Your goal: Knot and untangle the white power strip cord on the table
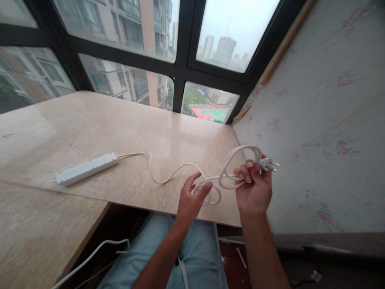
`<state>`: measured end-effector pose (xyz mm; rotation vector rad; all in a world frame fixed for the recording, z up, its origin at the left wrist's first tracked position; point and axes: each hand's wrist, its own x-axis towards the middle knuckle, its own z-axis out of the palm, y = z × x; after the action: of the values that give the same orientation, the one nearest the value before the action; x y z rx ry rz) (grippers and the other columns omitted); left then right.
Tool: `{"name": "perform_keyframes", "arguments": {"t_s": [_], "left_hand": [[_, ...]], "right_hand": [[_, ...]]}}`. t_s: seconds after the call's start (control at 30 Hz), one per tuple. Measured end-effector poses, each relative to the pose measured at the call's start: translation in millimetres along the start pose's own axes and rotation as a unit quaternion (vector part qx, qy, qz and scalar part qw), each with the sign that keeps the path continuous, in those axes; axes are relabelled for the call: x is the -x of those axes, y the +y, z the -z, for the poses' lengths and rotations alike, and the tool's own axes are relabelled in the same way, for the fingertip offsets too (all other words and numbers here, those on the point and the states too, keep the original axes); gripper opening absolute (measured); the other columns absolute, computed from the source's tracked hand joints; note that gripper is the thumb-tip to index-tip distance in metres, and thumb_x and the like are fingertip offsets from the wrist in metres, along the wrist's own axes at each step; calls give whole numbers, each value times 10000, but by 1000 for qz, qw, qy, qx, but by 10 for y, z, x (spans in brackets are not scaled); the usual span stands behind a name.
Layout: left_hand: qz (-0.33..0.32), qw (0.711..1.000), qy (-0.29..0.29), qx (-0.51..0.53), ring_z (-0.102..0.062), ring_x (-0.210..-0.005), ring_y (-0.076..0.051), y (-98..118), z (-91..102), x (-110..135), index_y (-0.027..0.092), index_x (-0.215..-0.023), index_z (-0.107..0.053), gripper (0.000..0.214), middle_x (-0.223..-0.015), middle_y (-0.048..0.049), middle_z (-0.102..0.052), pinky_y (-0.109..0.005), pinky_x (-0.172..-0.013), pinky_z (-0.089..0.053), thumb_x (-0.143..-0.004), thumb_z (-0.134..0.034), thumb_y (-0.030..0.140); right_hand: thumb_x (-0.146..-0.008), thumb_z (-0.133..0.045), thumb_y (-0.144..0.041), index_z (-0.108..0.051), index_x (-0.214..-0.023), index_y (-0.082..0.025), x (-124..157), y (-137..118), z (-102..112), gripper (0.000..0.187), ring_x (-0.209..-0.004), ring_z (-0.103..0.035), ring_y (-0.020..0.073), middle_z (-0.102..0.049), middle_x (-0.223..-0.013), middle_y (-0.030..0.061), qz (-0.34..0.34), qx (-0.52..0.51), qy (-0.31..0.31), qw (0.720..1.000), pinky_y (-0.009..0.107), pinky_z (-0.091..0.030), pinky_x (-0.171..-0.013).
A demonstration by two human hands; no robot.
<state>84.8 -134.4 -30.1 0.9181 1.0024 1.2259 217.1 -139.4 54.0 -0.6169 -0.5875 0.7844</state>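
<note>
A white power cord (162, 183) runs in bends across the stone ledge from a white power strip (87, 169), which lies flat at the left. My right hand (254, 188) is closed round several loops of this cord, close to the wall. The plug (270, 165) sticks out to the right of its fingers, metal prongs pointing away from the hand. My left hand (192, 198) is at the ledge's front edge with thumb and fingers apart. Between them passes the cord, beside a loose loop; whether the fingertips touch it I cannot tell.
Dark-framed windows (180, 52) rise behind the ledge (99, 120). Flowered wallpaper covers the wall (315, 152) at the right. Below the front edge are my legs (198, 249), and another white cable (99, 245) hangs at the lower left.
</note>
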Motion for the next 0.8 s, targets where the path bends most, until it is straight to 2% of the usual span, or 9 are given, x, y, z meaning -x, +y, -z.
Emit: {"name": "perform_keyframes", "arguments": {"t_s": [0.13,0.27,0.37,0.43,0.53,0.63,0.7,0.8], "left_hand": [[17,1000,5,26,-667,-966,-246,32,-55,-95,156,-867,-713,264,-970,-110,-730,-376,-916,-470,-711,-747,367],[42,993,33,108,-698,-836,-213,135,105,-220,136,-775,-682,172,-842,-85,-732,-344,-839,-501,-715,-720,293],[55,970,57,232,-717,-811,-224,290,389,-373,139,-775,-636,114,-850,-70,-725,-370,-821,-528,-737,-707,219],[61,959,75,268,-717,-809,-209,393,645,-512,125,-739,-621,53,-793,-61,-713,-363,-835,-540,-755,-669,108],[49,948,120,289,-695,-715,-157,503,1080,-736,128,-692,-596,172,-698,-43,-679,-320,-770,-566,-834,-549,43],[9,917,204,343,-586,-515,-68,554,1465,-909,138,-630,-526,311,-551,25,-566,-229,-690,-562,-856,-422,-49],[8,905,234,354,-540,-469,-49,565,1625,-977,140,-630,-508,333,-536,40,-531,-195,-657,-550,-869,-393,-62],[-1,898,248,364,-533,-471,-44,565,1696,-1032,144,-650,-499,341,-554,45,-527,-178,-633,-539,-883,-366,-65]], "right_hand": [[-742,-712,-146,-666,-944,-285,54,26,37,250,-498,-337,29,-543,-748,-61,-9,17,-9,1000,177,-370,-516],[-743,-700,-137,-645,-974,-291,-18,-60,191,283,-483,-338,25,-570,-747,-58,7,46,-15,999,170,-362,-509],[-719,-702,-111,-629,-1011,-291,-156,-158,386,351,-455,-327,21,-589,-711,-59,40,89,-7,995,156,-338,-479],[-690,-709,-101,-618,-1032,-287,-267,-212,551,400,-435,-321,21,-596,-688,-64,47,125,-11,991,153,-327,-457],[-646,-728,-120,-610,-1022,-270,-423,-277,837,422,-411,-322,19,-613,-674,-61,33,175,2,984,148,-317,-424],[-606,-753,-156,-606,-1000,-258,-524,-329,1119,433,-394,-321,14,-610,-641,-63,22,206,41,978,131,-301,-399],[-585,-775,-184,-606,-995,-249,-545,-343,1267,448,-386,-318,11,-605,-627,-61,3,220,50,974,124,-293,-387],[-564,-806,-220,-607,-994,-229,-525,-321,1400,474,-381,-319,5,-608,-629,-49,-37,230,50,971,124,-291,-378]]}}
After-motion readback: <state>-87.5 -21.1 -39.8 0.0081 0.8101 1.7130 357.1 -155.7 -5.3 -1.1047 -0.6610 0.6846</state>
